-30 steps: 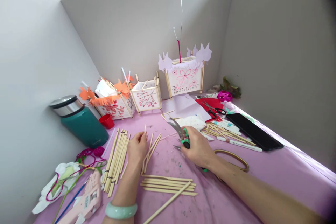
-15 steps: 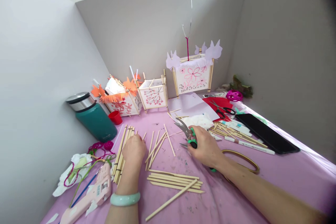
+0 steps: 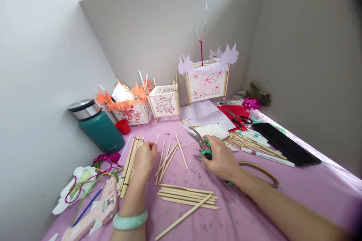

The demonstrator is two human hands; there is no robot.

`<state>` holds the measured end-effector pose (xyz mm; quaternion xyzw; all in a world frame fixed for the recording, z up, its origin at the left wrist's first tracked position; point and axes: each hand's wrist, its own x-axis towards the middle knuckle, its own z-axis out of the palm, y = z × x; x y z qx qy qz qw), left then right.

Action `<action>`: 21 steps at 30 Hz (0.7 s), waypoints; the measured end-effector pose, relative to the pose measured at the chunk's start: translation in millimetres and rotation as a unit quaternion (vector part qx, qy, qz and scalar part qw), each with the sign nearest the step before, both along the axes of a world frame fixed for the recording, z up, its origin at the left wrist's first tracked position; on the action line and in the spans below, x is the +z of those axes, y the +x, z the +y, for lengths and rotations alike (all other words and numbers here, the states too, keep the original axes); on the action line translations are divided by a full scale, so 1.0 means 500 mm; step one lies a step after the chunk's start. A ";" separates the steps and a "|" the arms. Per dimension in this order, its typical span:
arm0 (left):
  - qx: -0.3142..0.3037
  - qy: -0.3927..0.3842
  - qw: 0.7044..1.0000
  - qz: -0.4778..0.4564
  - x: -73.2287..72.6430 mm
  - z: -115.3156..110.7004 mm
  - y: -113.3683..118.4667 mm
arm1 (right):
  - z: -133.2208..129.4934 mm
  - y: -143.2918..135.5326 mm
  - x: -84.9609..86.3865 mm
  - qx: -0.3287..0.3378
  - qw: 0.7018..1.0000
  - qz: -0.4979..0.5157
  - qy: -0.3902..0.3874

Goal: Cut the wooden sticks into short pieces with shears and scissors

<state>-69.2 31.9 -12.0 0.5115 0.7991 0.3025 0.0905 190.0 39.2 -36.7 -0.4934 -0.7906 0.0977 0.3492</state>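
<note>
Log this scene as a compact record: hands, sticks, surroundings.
left hand: fingers curled, beside banded sticks; whether it holds anything is hidden
left wrist: pale green bangle
right hand: gripping green-handled shears, blades apart
between hands: loose sticks, some crossing
front: row of sticks, one laid across it
rear: three stick-framed paper boxes
left side: teal bottle, red cup, pink glue gun
right side: black flat device

Worn on the head, the camera faces forward and down over the purple tablecloth (image 3: 234,222), the left hand (image 3: 145,158) near at seven o'clock, the right hand (image 3: 219,154) near at five, the grey partition (image 3: 152,37) farther off at twelve.
</note>
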 end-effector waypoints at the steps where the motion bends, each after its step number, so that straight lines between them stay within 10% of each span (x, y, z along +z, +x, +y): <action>1: -0.008 0.022 0.999 -0.030 0.002 0.001 -0.001 | 0.001 0.001 0.000 0.001 1.000 0.003 0.001; 9: -0.127 0.103 0.934 -0.319 0.036 -0.023 0.020 | 0.007 0.007 -0.007 -0.026 0.999 -0.015 0.011; 15: -0.214 0.061 0.727 -0.650 0.045 -0.036 0.051 | 0.002 0.005 0.005 -0.015 0.998 0.059 0.027; 21: -0.225 0.029 0.659 -0.717 0.042 -0.039 0.072 | 0.001 0.008 0.023 -0.018 0.988 0.151 -0.018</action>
